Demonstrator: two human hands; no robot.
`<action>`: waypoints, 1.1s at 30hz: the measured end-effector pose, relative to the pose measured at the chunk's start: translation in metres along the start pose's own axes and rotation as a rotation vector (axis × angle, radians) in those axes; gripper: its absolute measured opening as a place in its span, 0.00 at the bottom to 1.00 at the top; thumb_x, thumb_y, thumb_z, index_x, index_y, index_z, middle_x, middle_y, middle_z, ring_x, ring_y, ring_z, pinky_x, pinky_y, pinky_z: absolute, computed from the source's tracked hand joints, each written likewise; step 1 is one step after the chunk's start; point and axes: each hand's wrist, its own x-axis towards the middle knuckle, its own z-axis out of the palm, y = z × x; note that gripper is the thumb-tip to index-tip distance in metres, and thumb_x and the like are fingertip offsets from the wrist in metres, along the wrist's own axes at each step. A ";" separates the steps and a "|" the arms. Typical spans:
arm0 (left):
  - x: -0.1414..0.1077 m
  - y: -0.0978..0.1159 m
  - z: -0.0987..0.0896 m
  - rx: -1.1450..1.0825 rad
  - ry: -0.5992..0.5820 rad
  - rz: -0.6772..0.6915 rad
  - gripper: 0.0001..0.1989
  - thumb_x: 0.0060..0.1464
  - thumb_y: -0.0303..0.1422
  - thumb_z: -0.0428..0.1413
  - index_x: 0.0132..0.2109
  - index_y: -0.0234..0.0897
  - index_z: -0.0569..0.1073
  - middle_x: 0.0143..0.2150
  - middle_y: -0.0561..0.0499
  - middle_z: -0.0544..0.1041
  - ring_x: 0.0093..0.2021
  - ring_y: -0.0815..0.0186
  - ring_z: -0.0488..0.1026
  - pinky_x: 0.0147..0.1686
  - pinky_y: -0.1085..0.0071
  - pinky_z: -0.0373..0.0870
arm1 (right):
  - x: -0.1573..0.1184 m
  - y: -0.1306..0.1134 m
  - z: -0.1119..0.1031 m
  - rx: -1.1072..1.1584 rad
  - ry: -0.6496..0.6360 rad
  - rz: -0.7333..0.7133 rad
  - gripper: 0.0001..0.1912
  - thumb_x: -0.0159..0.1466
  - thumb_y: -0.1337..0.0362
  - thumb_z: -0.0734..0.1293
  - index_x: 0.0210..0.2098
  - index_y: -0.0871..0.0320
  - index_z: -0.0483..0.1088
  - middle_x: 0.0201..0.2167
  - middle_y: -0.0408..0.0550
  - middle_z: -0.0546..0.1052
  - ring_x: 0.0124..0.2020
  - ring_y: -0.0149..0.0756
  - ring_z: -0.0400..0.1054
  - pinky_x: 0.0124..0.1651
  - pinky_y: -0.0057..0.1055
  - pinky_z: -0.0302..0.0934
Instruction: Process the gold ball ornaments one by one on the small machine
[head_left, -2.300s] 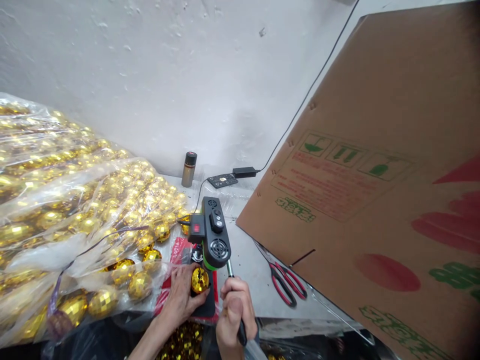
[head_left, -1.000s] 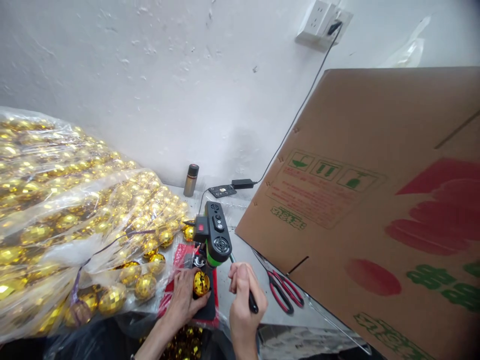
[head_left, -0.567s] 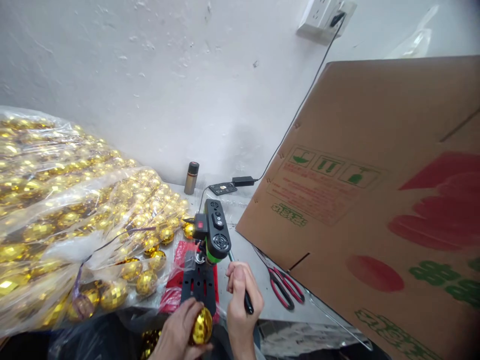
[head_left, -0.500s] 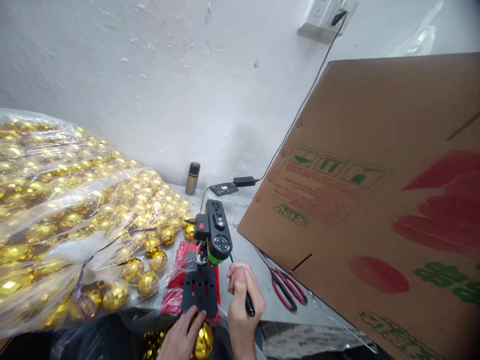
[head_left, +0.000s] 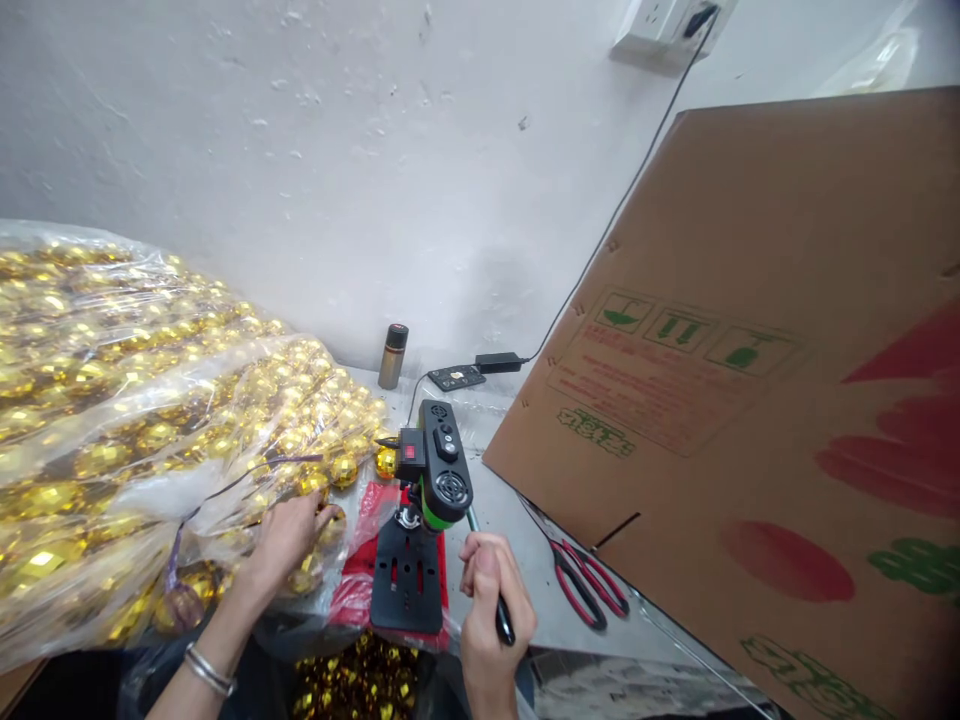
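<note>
My left hand (head_left: 290,535), with silver bangles on the wrist, reaches over shiny gold mirror balls (head_left: 343,470) at the plastic bag's edge. Its thumb points right, while its other fingertips are hidden among the balls. My right hand (head_left: 493,600) is wrapped round a black-handled rod (head_left: 505,622), whose thin shaft runs up to the side of a small black machine (head_left: 444,455). Below the machine head, a slotted black base plate (head_left: 407,585) lies on red plastic (head_left: 352,595). Under the front edge of the table sit more gold balls (head_left: 356,680).
A big clear bag (head_left: 150,400) of gold balls fills the left. Red-handled scissors (head_left: 589,585) lie to the right, beside a large cardboard box (head_left: 720,400). Behind the machine stand a small bottle (head_left: 393,357) and a power adapter (head_left: 498,362) with its cable.
My left hand has left the front of the base plate and moved up and left onto the balls. The gold ball beside it is out of sight. My right hand keeps its grip.
</note>
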 end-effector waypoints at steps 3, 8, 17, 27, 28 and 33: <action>-0.011 0.003 0.006 -0.067 -0.084 0.078 0.11 0.62 0.42 0.62 0.47 0.42 0.80 0.42 0.41 0.88 0.45 0.48 0.86 0.41 0.64 0.75 | -0.003 0.001 0.000 0.005 0.010 0.004 0.20 0.77 0.66 0.59 0.28 0.54 0.65 0.27 0.41 0.68 0.24 0.30 0.61 0.27 0.28 0.56; -0.009 0.018 0.022 -0.125 -0.054 0.187 0.16 0.52 0.35 0.65 0.49 0.42 0.80 0.45 0.40 0.87 0.53 0.42 0.82 0.56 0.53 0.72 | -0.004 0.001 -0.002 -0.003 -0.004 0.016 0.19 0.77 0.67 0.59 0.28 0.54 0.64 0.27 0.41 0.67 0.25 0.30 0.61 0.28 0.28 0.56; -0.009 0.013 0.033 -0.831 0.218 0.139 0.30 0.54 0.48 0.61 0.59 0.39 0.75 0.58 0.41 0.82 0.57 0.48 0.80 0.59 0.53 0.77 | -0.002 0.000 -0.002 -0.004 -0.002 -0.005 0.19 0.77 0.68 0.59 0.28 0.54 0.64 0.26 0.41 0.68 0.25 0.30 0.62 0.28 0.28 0.56; -0.091 0.053 0.068 -1.497 -0.142 -0.078 0.44 0.55 0.63 0.62 0.68 0.39 0.71 0.59 0.41 0.83 0.57 0.47 0.82 0.56 0.55 0.81 | 0.011 -0.013 0.001 0.001 0.006 0.026 0.22 0.78 0.68 0.59 0.26 0.54 0.62 0.25 0.41 0.66 0.26 0.30 0.63 0.29 0.29 0.57; -0.092 0.058 0.078 -1.479 -0.137 -0.091 0.44 0.53 0.65 0.61 0.66 0.38 0.73 0.59 0.40 0.83 0.58 0.46 0.81 0.56 0.55 0.81 | 0.010 -0.012 0.000 -0.004 0.006 0.025 0.21 0.78 0.68 0.59 0.26 0.54 0.63 0.25 0.41 0.66 0.26 0.30 0.63 0.29 0.29 0.57; -0.069 0.067 0.105 -1.299 -0.055 -0.179 0.48 0.45 0.70 0.60 0.58 0.34 0.76 0.54 0.38 0.85 0.59 0.42 0.80 0.59 0.50 0.78 | 0.005 -0.010 -0.002 -0.010 -0.019 0.036 0.19 0.78 0.69 0.59 0.28 0.54 0.65 0.27 0.40 0.67 0.28 0.30 0.64 0.31 0.28 0.58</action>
